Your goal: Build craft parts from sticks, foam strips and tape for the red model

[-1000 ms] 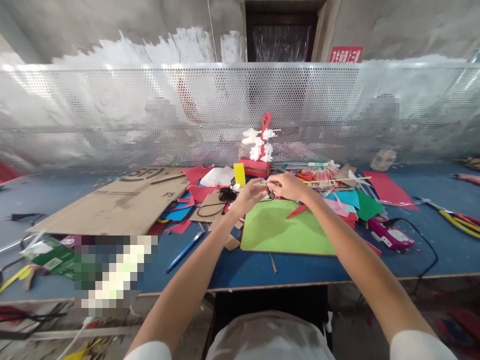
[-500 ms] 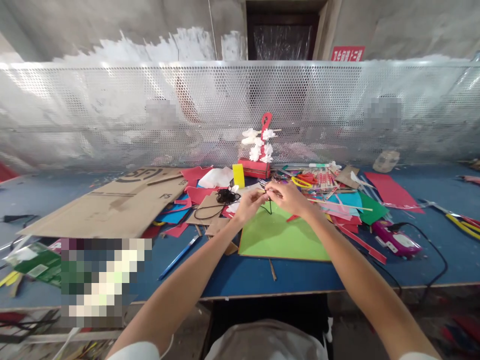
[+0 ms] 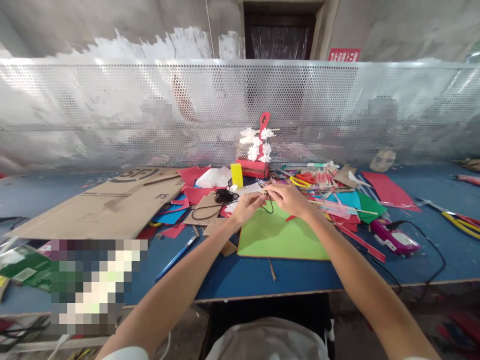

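My left hand and my right hand meet above the far edge of a green sheet on the blue table. Both pinch a small object with a thin black cord looping down from it; the object is too small to name. The cord's tangle lies just left of my left hand on brown card. A red and white paper model stands behind my hands by the mesh screen.
A big cardboard sheet covers the table's left. Coloured paper scraps, sticks and yellow scissors are heaped at the right. A pink glue gun with a black cable lies right. A blue pen lies left of the green sheet.
Both hands have drawn slightly nearer over the green sheet and stay pinched together on the cord piece. The view has shifted a little; nothing else moved.
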`<action>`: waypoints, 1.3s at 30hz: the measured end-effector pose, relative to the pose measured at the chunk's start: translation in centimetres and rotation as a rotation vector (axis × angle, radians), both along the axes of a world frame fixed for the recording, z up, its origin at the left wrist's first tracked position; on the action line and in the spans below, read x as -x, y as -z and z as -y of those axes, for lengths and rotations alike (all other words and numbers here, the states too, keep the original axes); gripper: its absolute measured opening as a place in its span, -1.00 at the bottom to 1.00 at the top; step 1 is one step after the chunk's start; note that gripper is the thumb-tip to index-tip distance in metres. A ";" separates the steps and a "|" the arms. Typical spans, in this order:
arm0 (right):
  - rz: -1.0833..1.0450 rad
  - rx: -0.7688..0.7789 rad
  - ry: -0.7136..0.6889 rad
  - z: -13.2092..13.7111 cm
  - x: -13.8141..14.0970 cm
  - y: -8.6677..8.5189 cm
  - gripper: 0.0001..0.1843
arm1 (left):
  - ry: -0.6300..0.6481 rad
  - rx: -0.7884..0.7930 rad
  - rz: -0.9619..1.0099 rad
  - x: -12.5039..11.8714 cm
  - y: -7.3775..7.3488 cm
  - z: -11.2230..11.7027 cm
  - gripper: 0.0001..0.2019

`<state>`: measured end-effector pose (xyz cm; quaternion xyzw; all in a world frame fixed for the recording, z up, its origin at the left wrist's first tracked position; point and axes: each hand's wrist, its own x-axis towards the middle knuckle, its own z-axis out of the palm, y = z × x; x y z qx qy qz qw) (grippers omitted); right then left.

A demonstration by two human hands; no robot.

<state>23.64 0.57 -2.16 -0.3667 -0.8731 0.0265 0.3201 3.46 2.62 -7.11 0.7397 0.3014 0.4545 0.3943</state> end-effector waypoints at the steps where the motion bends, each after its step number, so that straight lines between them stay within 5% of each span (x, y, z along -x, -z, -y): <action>1: -0.006 -0.011 -0.013 0.0 0.0 0.0 -0.64 | 0.002 -0.009 -0.014 0.0 0.1 -0.1 -0.51; 9: -0.047 -0.015 -0.062 0.1 0.3 0.1 -0.68 | 0.025 -0.042 -0.062 0.0 -0.3 0.1 -0.57; 16: -0.088 -0.030 -0.041 0.2 0.3 -0.3 -0.73 | 0.044 -0.052 0.020 -0.1 -0.3 -0.2 -0.84; 24: -0.109 -0.045 -0.039 0.9 0.9 -0.6 -0.72 | 0.175 0.114 0.242 -1.0 -0.6 0.7 -0.51; 32: -0.121 -0.008 -0.071 1.5 1.0 -1.3 -0.71 | 0.124 0.099 0.098 -1.0 -0.4 0.0 -0.65; 39: -0.125 0.084 -0.112 1.6 1.1 -1.2 -0.73 | 0.316 0.150 0.057 -0.4 -0.5 0.2 -0.54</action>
